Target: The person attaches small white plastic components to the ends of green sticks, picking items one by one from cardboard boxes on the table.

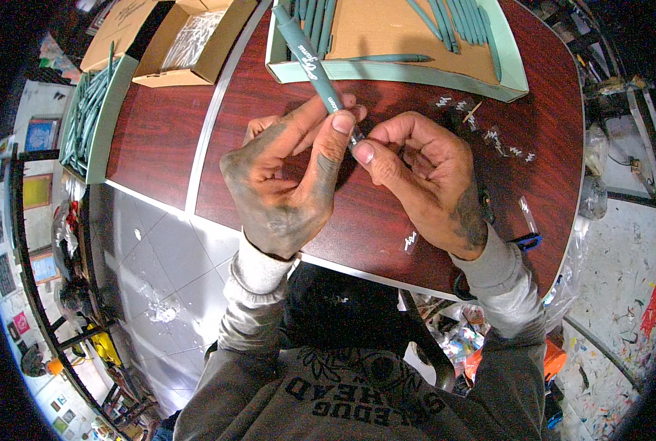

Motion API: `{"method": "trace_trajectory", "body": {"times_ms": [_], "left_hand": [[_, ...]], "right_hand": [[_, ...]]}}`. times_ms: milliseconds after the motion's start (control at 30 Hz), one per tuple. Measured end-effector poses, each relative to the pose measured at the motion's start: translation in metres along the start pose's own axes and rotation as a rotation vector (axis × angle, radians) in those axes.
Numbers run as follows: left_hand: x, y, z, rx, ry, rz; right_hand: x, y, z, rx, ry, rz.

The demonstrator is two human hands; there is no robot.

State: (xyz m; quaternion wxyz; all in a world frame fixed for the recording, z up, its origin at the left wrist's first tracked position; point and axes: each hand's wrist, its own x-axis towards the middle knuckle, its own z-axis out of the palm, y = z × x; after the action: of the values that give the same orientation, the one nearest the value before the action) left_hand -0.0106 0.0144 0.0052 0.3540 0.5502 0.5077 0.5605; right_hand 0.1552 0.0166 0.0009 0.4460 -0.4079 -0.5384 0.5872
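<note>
2 hands [357, 158] both grasping 1 green pen [309, 62] w/ small clear tip, 2 trays [401, 72] of pens nearby.

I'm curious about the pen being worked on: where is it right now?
In the head view, the green pen sits at upper centre, pinched by the left hand, its lower tip meeting the right hand, above the reddish-brown table, just before the tray.

Small assembly workshop | dark red worktable [386, 220] | 12 o'clock: pale green tray [409, 73] of teal pens | 10 o'clock: cardboard boxes [188, 37] of parts | 4 o'clock: paint-spattered floor [622, 309] | 8 o'clock: cluttered metal rack [41, 294]
</note>
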Motion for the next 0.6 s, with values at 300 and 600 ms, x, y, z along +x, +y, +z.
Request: {"method": "trace_trajectory", "body": {"times_ms": [300,600], "left_hand": [[0.0026,-0.0042,-0.0003,-0.275,-0.039,-0.146],[0.0022,-0.0006,0.0015,-0.309,-0.016,-0.191]], "right_hand": [[0.0001,-0.0002,0.0019,0.037,-0.002,0.015],[-0.0002,0.0001,0.0027,0.109,-0.004,0.043]]}}
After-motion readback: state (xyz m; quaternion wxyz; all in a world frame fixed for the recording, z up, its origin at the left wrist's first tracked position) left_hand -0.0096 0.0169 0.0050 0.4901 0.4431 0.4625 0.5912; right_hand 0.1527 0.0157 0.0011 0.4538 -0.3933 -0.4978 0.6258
